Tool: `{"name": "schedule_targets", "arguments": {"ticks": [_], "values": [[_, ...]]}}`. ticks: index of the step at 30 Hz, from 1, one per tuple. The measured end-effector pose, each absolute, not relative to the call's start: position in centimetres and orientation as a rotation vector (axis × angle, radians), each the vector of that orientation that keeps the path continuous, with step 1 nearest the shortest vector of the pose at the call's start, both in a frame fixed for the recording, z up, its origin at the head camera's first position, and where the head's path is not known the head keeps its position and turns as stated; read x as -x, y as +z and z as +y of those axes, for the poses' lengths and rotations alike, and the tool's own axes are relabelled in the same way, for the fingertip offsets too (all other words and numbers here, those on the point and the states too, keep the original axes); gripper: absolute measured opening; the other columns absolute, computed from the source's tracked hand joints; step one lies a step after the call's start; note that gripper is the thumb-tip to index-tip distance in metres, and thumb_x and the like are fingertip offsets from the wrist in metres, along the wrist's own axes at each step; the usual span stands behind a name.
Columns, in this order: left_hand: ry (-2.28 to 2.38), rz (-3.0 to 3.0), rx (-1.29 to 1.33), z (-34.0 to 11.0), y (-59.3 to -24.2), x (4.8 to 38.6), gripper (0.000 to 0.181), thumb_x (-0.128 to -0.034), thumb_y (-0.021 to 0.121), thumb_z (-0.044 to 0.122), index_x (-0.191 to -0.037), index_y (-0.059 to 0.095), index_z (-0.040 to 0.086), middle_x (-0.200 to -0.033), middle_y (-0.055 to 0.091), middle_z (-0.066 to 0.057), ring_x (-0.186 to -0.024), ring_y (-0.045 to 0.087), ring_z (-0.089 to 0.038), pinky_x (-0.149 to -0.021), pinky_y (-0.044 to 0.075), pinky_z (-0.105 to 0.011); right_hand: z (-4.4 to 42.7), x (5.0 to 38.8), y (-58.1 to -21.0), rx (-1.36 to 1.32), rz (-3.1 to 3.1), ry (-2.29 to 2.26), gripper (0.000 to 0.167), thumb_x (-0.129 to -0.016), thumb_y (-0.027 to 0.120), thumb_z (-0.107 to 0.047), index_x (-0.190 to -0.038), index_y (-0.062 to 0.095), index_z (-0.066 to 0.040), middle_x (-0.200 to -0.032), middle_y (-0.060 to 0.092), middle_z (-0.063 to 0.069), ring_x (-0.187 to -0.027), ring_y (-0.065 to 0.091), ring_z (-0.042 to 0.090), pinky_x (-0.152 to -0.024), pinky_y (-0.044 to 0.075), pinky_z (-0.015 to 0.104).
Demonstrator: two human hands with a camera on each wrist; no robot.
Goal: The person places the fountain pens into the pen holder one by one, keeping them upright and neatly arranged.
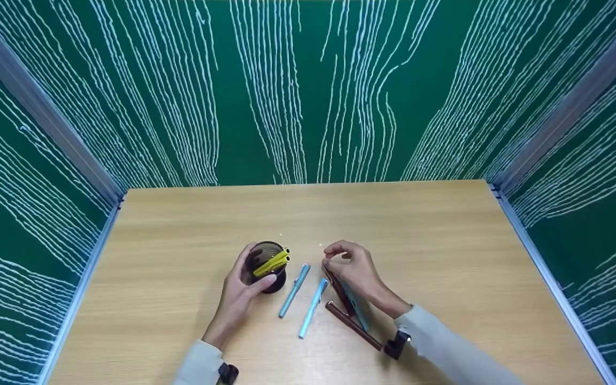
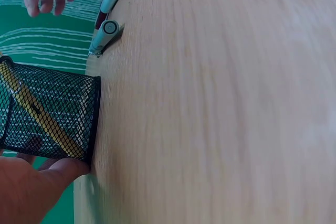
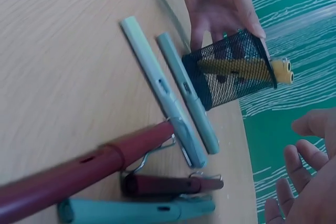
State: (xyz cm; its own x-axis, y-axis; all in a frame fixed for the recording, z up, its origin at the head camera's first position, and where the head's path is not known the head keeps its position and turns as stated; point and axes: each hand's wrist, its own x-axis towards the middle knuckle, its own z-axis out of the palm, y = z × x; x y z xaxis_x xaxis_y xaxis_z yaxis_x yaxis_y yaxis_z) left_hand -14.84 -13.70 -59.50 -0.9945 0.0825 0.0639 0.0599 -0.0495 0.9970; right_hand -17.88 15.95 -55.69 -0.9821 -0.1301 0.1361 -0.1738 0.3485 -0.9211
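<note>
My left hand (image 1: 237,294) grips a black mesh pen cup (image 2: 52,108) round its side, thumb toward the front. Two yellow pens (image 1: 271,264) lean inside it, their ends poking past the rim. To the right of the cup lie two light blue pens (image 1: 294,291), roughly side by side. My right hand (image 1: 359,274) hovers over a dark red pen (image 3: 173,184) and a teal pen (image 3: 142,211); in the right wrist view its fingers are loosely bent, apart from the pens, with nothing between them. Another dark red pen (image 1: 353,326) lies nearer me, below that hand.
The wooden table (image 1: 179,224) meets a green wall (image 1: 313,107) with wavy white lines at its back. Similar green panels stand on both sides, with grey posts (image 1: 570,101) at the corners. Small cameras (image 1: 396,345) are strapped to both wrists.
</note>
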Motion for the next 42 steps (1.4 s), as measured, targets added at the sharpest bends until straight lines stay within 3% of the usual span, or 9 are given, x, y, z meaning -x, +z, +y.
{"name": "schedule_targets", "arguments": {"ticks": [10, 18, 26, 35, 42], "values": [[2.268, 2.156, -0.162, -13.7, -59.5, 14.8, 0.091, -0.0923, 0.089, 0.007, -0.169, 0.041, 0.013, -0.167, 0.05, -0.016, -0.156, 0.047, -0.031, -0.133, 0.031, -0.044, 17.9, 16.6, -57.7, -0.149, -2.566, 1.813, 0.016, -0.093, 0.082, 0.001, -0.108, 0.078, 0.003, -0.102, 0.077, 0.01, -0.098, 0.073, 0.028, -0.096, 0.06, 0.04], [2.303, 2.116, -0.187, -13.8, -59.7, 14.9, 0.091, -0.0915, 0.089, 0.004, -0.169, 0.041, 0.01, -0.165, 0.052, -0.017, -0.155, 0.046, -0.033, -0.132, 0.033, -0.04, 18.9, 15.4, -59.6, -0.134, -2.582, 1.816, 0.014, -0.091, 0.081, 0.006, -0.105, 0.078, 0.003, -0.1, 0.079, 0.013, -0.095, 0.075, 0.026, -0.089, 0.062, 0.028], [2.292, 2.127, -0.172, -13.9, -59.6, 14.9, 0.092, -0.0914, 0.089, 0.004, -0.169, 0.041, 0.01, -0.166, 0.051, -0.018, -0.156, 0.046, -0.032, -0.132, 0.032, -0.043, 19.5, 14.5, -60.7, -0.143, -2.609, 1.748, 0.016, -0.09, 0.081, 0.006, -0.104, 0.079, -0.001, -0.1, 0.076, 0.009, -0.092, 0.069, 0.02, -0.084, 0.06, 0.024], [2.27, 2.137, -0.163, -13.8, -59.5, 14.9, 0.094, -0.0912, 0.09, 0.007, -0.17, 0.04, 0.012, -0.167, 0.05, -0.017, -0.156, 0.046, -0.033, -0.132, 0.031, -0.046, 19.7, 13.7, -61.7, -0.117, -2.665, 1.609, 0.021, -0.093, 0.084, -0.005, -0.114, 0.08, -0.006, -0.118, 0.068, 0.008, -0.113, 0.059, 0.024, -0.1, 0.055, 0.035], [2.28, 2.135, -0.179, -13.7, -59.5, 14.9, 0.092, -0.0912, 0.089, 0.006, -0.169, 0.041, 0.012, -0.166, 0.051, -0.017, -0.155, 0.047, -0.034, -0.132, 0.032, -0.047, 19.8, 13.4, -62.2, -0.135, -2.678, 1.543, 0.024, -0.092, 0.087, -0.008, -0.115, 0.08, -0.007, -0.119, 0.066, 0.007, -0.115, 0.058, 0.023, -0.102, 0.054, 0.035]]}}
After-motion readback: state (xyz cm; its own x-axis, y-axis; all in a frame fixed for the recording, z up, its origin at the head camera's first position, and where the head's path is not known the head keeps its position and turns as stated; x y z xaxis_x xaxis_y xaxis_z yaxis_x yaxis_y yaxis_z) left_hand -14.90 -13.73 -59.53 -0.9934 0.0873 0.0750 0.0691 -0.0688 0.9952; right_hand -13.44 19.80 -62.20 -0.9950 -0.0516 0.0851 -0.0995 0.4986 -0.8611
